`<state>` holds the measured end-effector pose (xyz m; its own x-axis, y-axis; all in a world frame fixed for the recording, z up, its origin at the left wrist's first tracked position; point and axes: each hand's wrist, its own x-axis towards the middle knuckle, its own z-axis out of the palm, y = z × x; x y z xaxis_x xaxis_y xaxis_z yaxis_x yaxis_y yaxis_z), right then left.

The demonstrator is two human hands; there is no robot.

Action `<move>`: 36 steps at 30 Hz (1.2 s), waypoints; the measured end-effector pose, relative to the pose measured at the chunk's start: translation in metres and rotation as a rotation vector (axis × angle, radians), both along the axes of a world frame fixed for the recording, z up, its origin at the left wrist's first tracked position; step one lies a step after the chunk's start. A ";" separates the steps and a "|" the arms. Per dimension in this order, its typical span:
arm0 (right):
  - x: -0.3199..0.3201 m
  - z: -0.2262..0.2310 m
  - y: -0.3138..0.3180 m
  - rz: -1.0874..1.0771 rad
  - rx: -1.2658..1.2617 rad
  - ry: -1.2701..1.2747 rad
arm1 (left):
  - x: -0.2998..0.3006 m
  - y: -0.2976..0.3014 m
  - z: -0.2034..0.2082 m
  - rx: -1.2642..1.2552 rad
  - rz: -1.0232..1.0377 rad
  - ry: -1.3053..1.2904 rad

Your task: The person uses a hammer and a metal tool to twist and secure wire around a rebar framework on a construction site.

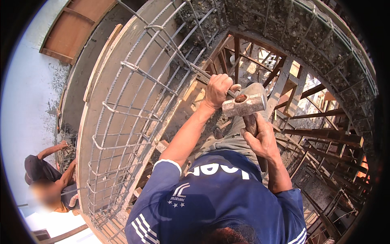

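My left hand (219,89) is closed around the near end of a long steel bar (200,70), which slants away to the upper left through the rebar cage (130,105). In my right hand (262,136) is a sledgehammer (245,105), gripped by its wooden handle just below the head. The worn, heavy metal head sits beside my left hand and overlaps the end of the bar in this view. The lower part of the handle runs back along my right forearm.
A curved plywood form (91,134) backs the rebar cage on the left. Beyond it another person (44,171) in a dark cap reaches toward the wall. Rough concrete (276,24) with rebar curves across the top. Wooden props (325,136) and beams fill the opening below right.
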<state>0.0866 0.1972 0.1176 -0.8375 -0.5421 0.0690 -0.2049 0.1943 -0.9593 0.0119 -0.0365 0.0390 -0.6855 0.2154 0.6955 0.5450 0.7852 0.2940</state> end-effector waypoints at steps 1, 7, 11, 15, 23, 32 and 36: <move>0.003 0.010 0.006 -0.100 -0.067 0.049 | -0.004 -0.003 0.000 0.013 0.036 0.007; 0.029 0.033 0.027 -0.625 -0.459 0.168 | -0.018 -0.001 0.007 0.077 0.033 0.015; 0.003 -0.017 0.014 -0.326 0.142 0.403 | -0.012 -0.002 0.010 0.067 0.052 0.011; 0.017 -0.049 0.021 -0.304 0.103 0.096 | 0.003 -0.007 0.015 0.048 0.040 -0.091; 0.008 -0.132 0.029 -0.011 0.511 -0.026 | 0.047 0.041 0.023 -0.215 -0.401 -0.450; 0.005 -0.124 0.041 0.055 0.560 -0.061 | 0.092 0.035 0.014 0.007 -0.263 -0.388; -0.006 -0.125 0.040 0.062 0.520 -0.149 | 0.064 0.053 0.011 -0.105 -0.264 -0.383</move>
